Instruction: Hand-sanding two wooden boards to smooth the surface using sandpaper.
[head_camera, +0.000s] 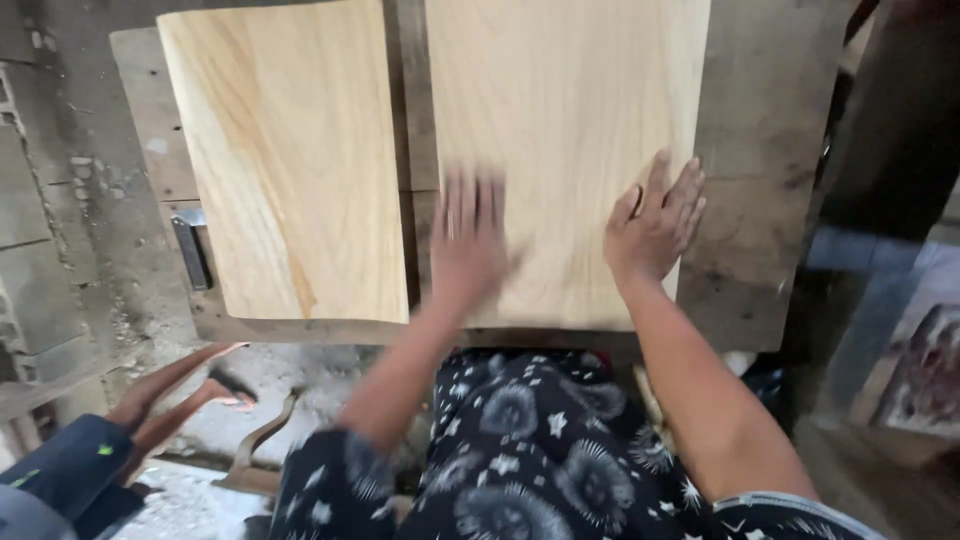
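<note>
Nearest the camera, a patterned dark garment (530, 450) covers the person's lap. Beyond it, both hands lie flat and open on the right-hand pale wooden board (570, 130) on the worktop (760, 200), gripping nothing: the right hand (655, 225) rests near its right edge, while the left hand (468, 245) is blurred, seemingly mid-wipe. How much of the surface is covered cannot be judged. A second board (290, 160) lies beside it untouched; both boards' far ends are cut off.

Motion blurs the left hand (468, 240) on the right-hand wooden board (560, 150), whose top runs past the frame's edge; a neighbouring person's feet (185, 390) are partly cropped.
</note>
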